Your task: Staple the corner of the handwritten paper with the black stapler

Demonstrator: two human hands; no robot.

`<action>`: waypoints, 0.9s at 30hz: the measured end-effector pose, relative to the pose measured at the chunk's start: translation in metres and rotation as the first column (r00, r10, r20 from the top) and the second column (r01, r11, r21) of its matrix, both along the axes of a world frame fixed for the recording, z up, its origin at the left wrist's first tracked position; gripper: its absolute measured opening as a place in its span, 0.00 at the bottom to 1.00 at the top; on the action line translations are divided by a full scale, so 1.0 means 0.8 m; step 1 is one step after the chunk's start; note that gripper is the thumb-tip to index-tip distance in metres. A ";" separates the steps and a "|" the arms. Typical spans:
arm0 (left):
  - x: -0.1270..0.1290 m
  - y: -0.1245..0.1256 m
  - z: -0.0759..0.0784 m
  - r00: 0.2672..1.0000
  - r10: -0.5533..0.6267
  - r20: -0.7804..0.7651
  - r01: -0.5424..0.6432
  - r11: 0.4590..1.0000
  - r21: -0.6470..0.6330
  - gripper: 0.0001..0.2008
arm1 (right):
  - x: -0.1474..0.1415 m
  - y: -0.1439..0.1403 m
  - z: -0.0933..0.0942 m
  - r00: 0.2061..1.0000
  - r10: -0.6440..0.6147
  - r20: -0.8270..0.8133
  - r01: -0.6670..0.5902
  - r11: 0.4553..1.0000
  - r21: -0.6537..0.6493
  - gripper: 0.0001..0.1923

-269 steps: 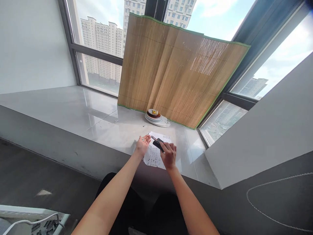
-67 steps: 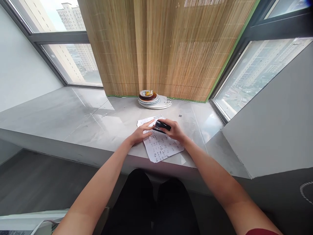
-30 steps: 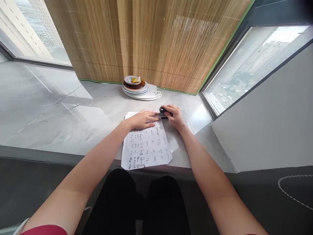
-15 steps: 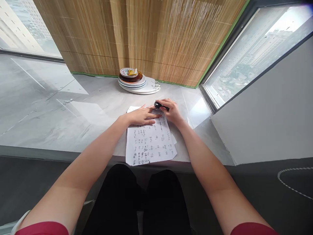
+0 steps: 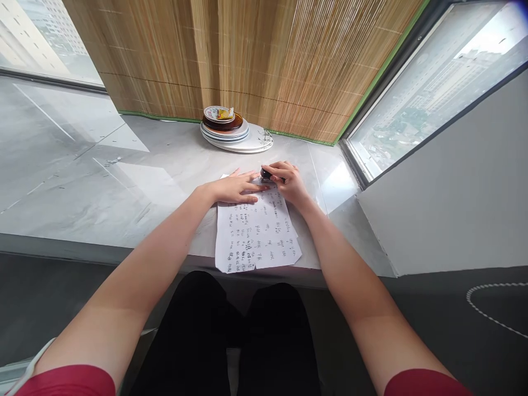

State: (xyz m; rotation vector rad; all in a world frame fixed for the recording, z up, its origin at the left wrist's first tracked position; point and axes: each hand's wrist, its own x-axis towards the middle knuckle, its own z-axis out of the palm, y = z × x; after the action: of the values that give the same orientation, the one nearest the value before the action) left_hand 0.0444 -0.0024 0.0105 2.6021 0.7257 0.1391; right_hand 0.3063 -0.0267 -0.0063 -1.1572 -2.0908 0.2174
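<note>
Sheets of white paper (image 5: 264, 242) covered in handwriting lie stacked, slightly askew, at the front edge of the grey marble-like ledge. My left hand (image 5: 238, 189) rests flat on the upper left of the sheets, fingers spread. A small black stapler (image 5: 265, 175) with a shiny metal base sits at the top edge of the paper. My right hand (image 5: 291, 183) is wrapped round it from the right, fingers over its top, hiding most of its body. The stapler's head is close to my left fingertips; whether the paper is between its jaws I cannot tell.
Behind the hands stands a stack of plates (image 5: 225, 135) with a small yellow packet (image 5: 225, 114) on top, against a bamboo blind (image 5: 247, 55). Small metallic bits (image 5: 114, 160) lie on the ledge (image 5: 165, 214) to the left. A white wall (image 5: 454, 187) bounds the right.
My right fingers have closed further over the top of the stapler, covering more of it. My left hand stays flat on the paper. The whole view has shifted slightly.
</note>
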 end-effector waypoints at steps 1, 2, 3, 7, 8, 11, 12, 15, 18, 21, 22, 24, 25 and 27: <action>0.000 0.000 0.000 1.000 0.003 -0.001 -0.003 1.000 -0.003 0.28 | 0.000 0.000 0.000 1.000 -0.002 0.006 0.002 1.000 0.006 0.23; 0.000 0.000 0.000 1.000 0.005 -0.008 -0.005 1.000 -0.002 0.28 | -0.001 -0.001 0.000 1.000 -0.003 0.009 0.003 1.000 0.011 0.23; -0.001 0.000 0.000 1.000 0.006 -0.020 -0.006 1.000 0.001 0.28 | -0.001 -0.001 0.000 1.000 -0.004 0.009 0.004 1.000 0.016 0.23; 0.001 0.001 -0.002 0.998 0.011 -0.057 -0.011 1.000 0.014 0.29 | -0.003 -0.003 0.001 1.000 -0.013 0.023 0.012 1.000 0.019 0.23; 0.001 0.001 -0.003 0.999 0.014 -0.051 -0.013 1.000 0.014 0.28 | -0.004 -0.003 0.002 0.999 -0.016 0.030 0.015 1.000 0.017 0.23; 0.001 0.001 -0.005 1.000 0.016 -0.026 -0.016 1.000 0.011 0.27 | -0.006 -0.004 0.003 0.999 -0.024 0.049 0.023 1.000 0.009 0.23; 0.001 0.002 -0.005 1.000 0.016 -0.023 -0.016 1.000 0.010 0.27 | -0.006 -0.004 0.003 0.998 -0.025 0.056 0.025 1.000 0.006 0.24; 0.001 0.002 -0.006 1.000 0.021 -0.023 -0.021 1.000 0.006 0.26 | -0.005 -0.004 0.004 0.997 -0.032 0.067 0.032 0.999 0.003 0.25; 0.001 0.001 -0.005 1.000 0.021 -0.007 -0.021 1.000 -0.004 0.26 | -0.004 -0.005 0.004 0.997 -0.044 0.056 0.043 0.999 0.012 0.27; 0.001 0.000 -0.004 1.000 0.016 0.013 -0.016 1.000 -0.013 0.26 | -0.003 -0.006 0.006 0.998 -0.047 0.042 0.046 0.999 0.023 0.27; 0.001 0.000 -0.003 1.000 0.017 0.017 -0.017 1.000 -0.015 0.26 | -0.003 -0.007 0.006 0.998 -0.047 0.039 0.046 0.999 0.024 0.28; 0.001 -0.001 -0.001 1.000 0.021 0.020 -0.020 1.000 -0.018 0.26 | -0.002 -0.007 0.007 0.998 -0.049 0.033 0.049 0.999 0.020 0.27; 0.001 -0.002 -0.001 1.000 0.023 0.018 -0.022 1.000 -0.020 0.26 | -0.002 -0.007 0.007 0.998 -0.052 0.029 0.052 0.998 0.018 0.27; 0.000 -0.003 0.000 1.000 0.027 0.009 -0.027 0.999 -0.024 0.27 | 0.000 -0.007 0.006 0.998 -0.062 0.018 0.062 0.998 0.022 0.26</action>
State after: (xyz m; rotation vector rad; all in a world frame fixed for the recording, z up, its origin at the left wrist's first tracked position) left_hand 0.0448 -0.0047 0.0107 2.5676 0.7554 0.1492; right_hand 0.3059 -0.0321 -0.0011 -1.2140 -2.0654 0.1553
